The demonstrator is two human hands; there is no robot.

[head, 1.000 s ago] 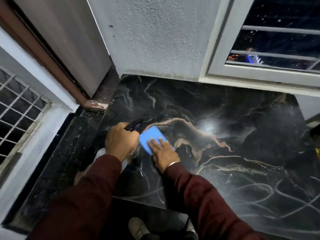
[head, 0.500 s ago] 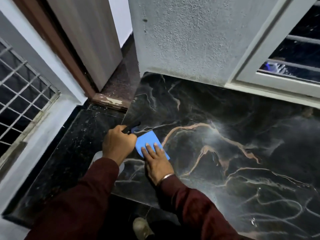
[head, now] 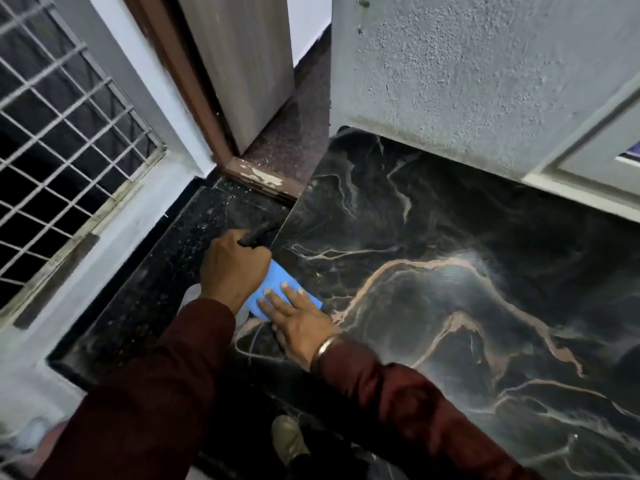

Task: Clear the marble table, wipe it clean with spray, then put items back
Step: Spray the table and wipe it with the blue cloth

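Observation:
The black marble table (head: 467,271) with orange and white veins fills the right half of the view, and hazy streaks lie across it. A blue cloth (head: 277,287) rests flat near the table's left edge. My right hand (head: 299,322) presses on the cloth with fingers spread. My left hand (head: 233,268) is closed around a spray bottle; its black nozzle (head: 258,233) sticks out past the fingers, and a bit of the white body (head: 192,294) shows below the wrist.
A dark speckled stone ledge (head: 145,296) runs along the table's left side. A grilled window (head: 59,143) stands at far left, a door and its brown frame (head: 214,98) behind. A rough white wall (head: 467,71) borders the table's back. My shoe (head: 287,439) shows below.
My right hand has slid the blue cloth nearer to the table's left edge. My left hand stayed beside it with the bottle. The view has turned left.

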